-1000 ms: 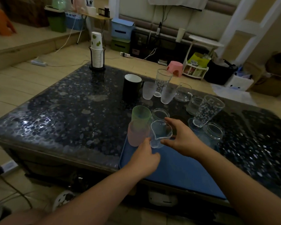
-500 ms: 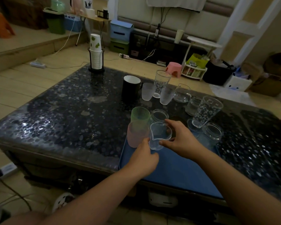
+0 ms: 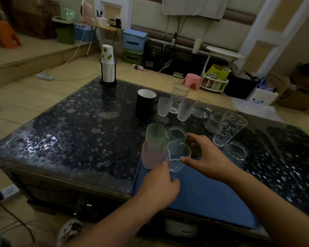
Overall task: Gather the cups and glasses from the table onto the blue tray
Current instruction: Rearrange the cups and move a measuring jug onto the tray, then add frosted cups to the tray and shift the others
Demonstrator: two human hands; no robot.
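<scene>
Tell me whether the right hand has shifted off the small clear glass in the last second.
Yes. The right hand has opened and eased right, off the small clear glass, judged against the pink cup.

A lived-in room of a home is shown, dimly lit. This is suggested by the low dark pebble-patterned table (image 3: pixel 75 125) set on a wooden floor (image 3: pixel 25 97), the stack of paper cups (image 3: pixel 107 68) on it, and the small pink stool (image 3: pixel 192 81). Household clutter is seen along the wall: storage boxes (image 3: pixel 134 45), a green bin (image 3: pixel 64 31) and trailing power strips (image 3: pixel 45 76).
</scene>
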